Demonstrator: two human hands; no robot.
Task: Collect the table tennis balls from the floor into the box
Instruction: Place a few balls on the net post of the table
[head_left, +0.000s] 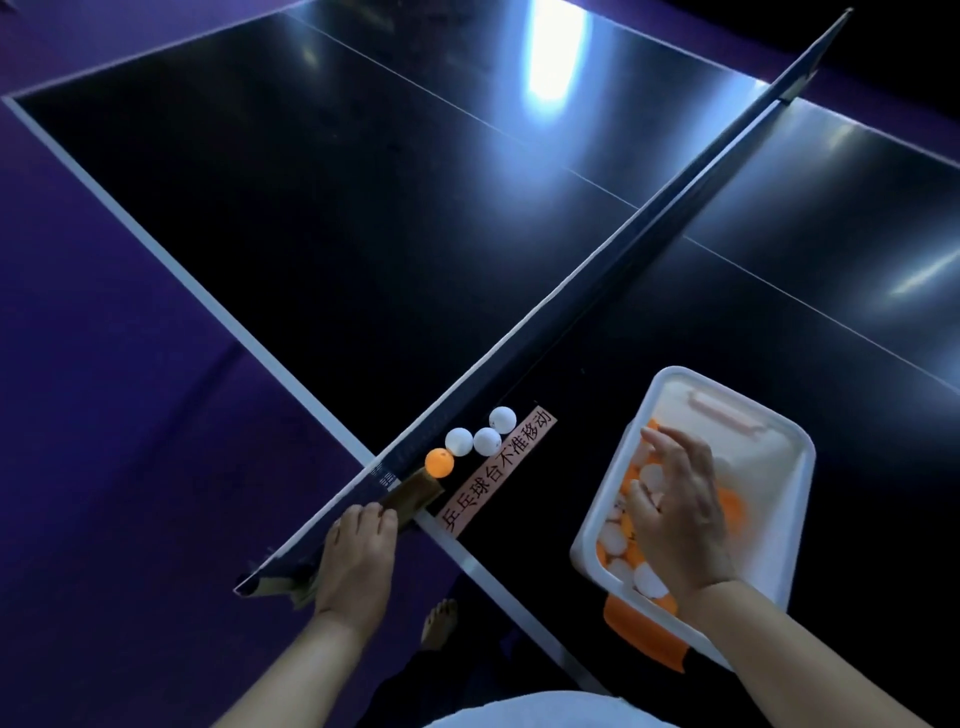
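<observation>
A white plastic box (789, 499) sits on the dark table at the lower right, holding several white and orange table tennis balls (613, 540). My right hand (675, 499) hovers over the box with fingers spread and relaxed, nothing held. Three white balls (487, 440) and one orange ball (439, 461) lie on the table beside the net. My left hand (358, 556) grips the net's clamp post (405, 499) at the table's near edge.
The net (597, 291) runs diagonally across the black table (311, 208). A pink label with printed characters (498, 475) is stuck near the balls. An orange latch (641, 631) hangs off the box's near end. Purple floor (104, 415) lies left; a bare foot (439, 621) shows below.
</observation>
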